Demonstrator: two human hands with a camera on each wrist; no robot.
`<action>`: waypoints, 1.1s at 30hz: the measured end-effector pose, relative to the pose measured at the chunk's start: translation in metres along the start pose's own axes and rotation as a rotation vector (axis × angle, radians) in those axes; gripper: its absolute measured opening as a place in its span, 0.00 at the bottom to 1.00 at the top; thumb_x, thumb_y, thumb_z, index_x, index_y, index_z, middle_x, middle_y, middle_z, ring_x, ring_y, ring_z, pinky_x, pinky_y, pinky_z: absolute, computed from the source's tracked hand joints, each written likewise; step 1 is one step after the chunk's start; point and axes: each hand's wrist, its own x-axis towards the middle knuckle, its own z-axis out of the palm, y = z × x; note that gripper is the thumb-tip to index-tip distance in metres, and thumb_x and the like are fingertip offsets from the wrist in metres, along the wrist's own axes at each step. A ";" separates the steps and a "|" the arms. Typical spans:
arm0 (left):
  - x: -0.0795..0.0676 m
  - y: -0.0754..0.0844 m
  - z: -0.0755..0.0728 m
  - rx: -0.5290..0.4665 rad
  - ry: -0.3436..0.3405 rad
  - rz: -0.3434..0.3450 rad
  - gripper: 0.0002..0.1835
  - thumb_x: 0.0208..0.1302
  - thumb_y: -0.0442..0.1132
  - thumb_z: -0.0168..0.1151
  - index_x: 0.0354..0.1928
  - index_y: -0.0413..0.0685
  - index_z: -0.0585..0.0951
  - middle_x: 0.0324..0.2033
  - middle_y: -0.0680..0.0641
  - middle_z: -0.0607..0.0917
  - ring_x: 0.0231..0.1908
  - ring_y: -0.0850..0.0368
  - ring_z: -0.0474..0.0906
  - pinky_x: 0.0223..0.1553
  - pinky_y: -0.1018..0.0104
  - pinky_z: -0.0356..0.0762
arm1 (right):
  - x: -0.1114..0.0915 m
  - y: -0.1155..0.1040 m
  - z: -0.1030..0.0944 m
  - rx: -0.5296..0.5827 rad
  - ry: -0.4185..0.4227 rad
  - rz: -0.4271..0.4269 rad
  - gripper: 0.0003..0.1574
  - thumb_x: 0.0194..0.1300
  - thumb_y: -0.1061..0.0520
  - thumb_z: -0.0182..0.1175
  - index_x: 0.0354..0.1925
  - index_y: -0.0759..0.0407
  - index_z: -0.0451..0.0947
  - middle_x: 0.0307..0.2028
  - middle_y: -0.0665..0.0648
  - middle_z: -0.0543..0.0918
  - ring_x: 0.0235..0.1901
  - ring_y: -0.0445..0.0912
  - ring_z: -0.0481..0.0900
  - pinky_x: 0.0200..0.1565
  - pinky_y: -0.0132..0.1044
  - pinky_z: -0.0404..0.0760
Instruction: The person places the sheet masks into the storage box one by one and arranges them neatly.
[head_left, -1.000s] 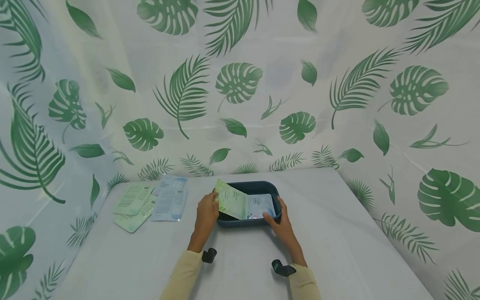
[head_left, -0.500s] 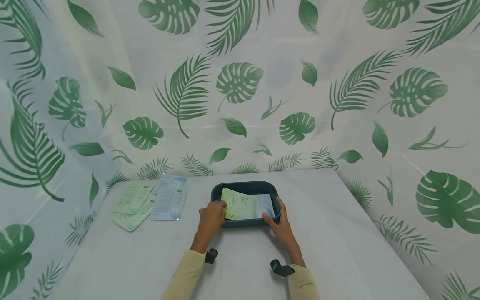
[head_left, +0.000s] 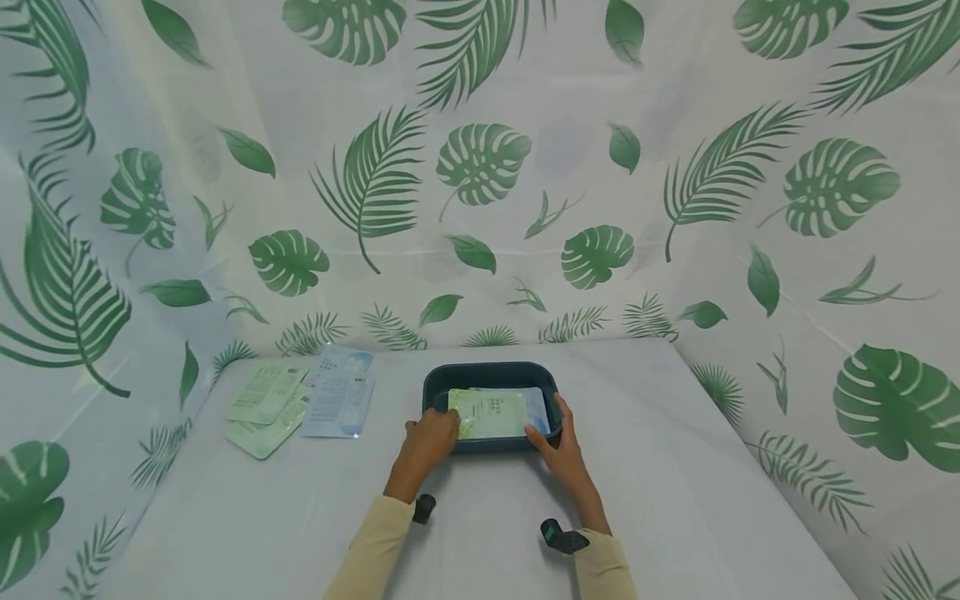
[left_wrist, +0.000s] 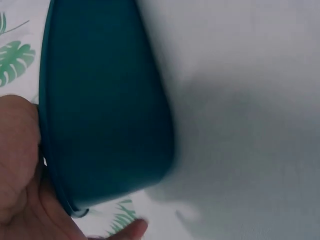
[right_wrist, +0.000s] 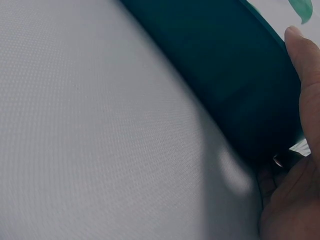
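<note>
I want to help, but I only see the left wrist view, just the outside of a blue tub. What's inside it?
Observer: In the tub, a green packet lies partly over a light-blue packet.
Operator: Ooh! Is the far end being held too?
Observer: Yes, the right hand holds the tub's near right corner.
Operator: Are there any more packets?
Observer: Yes, more green packets and light-blue packets lie on the table, to the left of the tub.
</note>
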 end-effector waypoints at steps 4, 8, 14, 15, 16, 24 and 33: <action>-0.003 -0.003 0.002 0.030 0.075 0.067 0.15 0.74 0.44 0.51 0.40 0.42 0.82 0.31 0.43 0.85 0.37 0.47 0.80 0.30 0.47 0.78 | 0.000 0.000 0.000 -0.005 0.000 0.007 0.54 0.65 0.38 0.60 0.77 0.37 0.38 0.78 0.58 0.42 0.77 0.61 0.39 0.70 0.66 0.45; -0.006 -0.006 0.005 0.014 0.141 0.149 0.16 0.74 0.44 0.51 0.40 0.40 0.82 0.34 0.40 0.84 0.37 0.46 0.79 0.30 0.51 0.80 | 0.000 0.000 0.000 -0.005 0.001 0.013 0.54 0.66 0.39 0.61 0.77 0.36 0.38 0.78 0.58 0.41 0.77 0.61 0.39 0.70 0.66 0.45; -0.007 -0.008 0.008 -0.045 0.136 0.187 0.19 0.76 0.47 0.48 0.41 0.39 0.81 0.39 0.39 0.80 0.41 0.46 0.76 0.38 0.53 0.80 | 0.001 -0.002 0.000 0.001 -0.006 0.026 0.54 0.66 0.38 0.60 0.76 0.36 0.38 0.78 0.58 0.41 0.77 0.61 0.38 0.70 0.67 0.44; -0.007 -0.007 0.008 -0.048 0.131 0.183 0.20 0.76 0.48 0.48 0.41 0.39 0.81 0.39 0.38 0.81 0.41 0.45 0.76 0.39 0.52 0.80 | 0.001 -0.002 0.000 0.001 -0.006 0.025 0.54 0.65 0.38 0.61 0.77 0.36 0.38 0.78 0.58 0.41 0.77 0.61 0.38 0.70 0.67 0.44; -0.007 -0.007 0.008 -0.053 0.123 0.175 0.20 0.76 0.48 0.48 0.42 0.38 0.81 0.39 0.38 0.81 0.42 0.44 0.77 0.40 0.51 0.80 | 0.001 -0.003 0.000 0.001 -0.006 0.024 0.55 0.65 0.38 0.61 0.77 0.36 0.38 0.78 0.58 0.41 0.77 0.61 0.38 0.70 0.66 0.44; -0.008 -0.001 0.005 -0.076 0.069 0.104 0.23 0.77 0.51 0.45 0.40 0.42 0.82 0.42 0.38 0.85 0.48 0.40 0.77 0.39 0.46 0.80 | -0.001 -0.005 0.001 0.003 -0.003 0.017 0.55 0.65 0.38 0.61 0.77 0.36 0.38 0.78 0.58 0.41 0.77 0.60 0.39 0.70 0.66 0.45; -0.006 -0.004 0.008 -0.122 0.063 0.119 0.24 0.77 0.54 0.41 0.47 0.49 0.85 0.48 0.47 0.87 0.52 0.43 0.77 0.45 0.44 0.78 | 0.000 -0.004 0.000 -0.008 0.008 0.027 0.54 0.66 0.40 0.61 0.77 0.37 0.39 0.78 0.58 0.42 0.77 0.60 0.39 0.70 0.66 0.44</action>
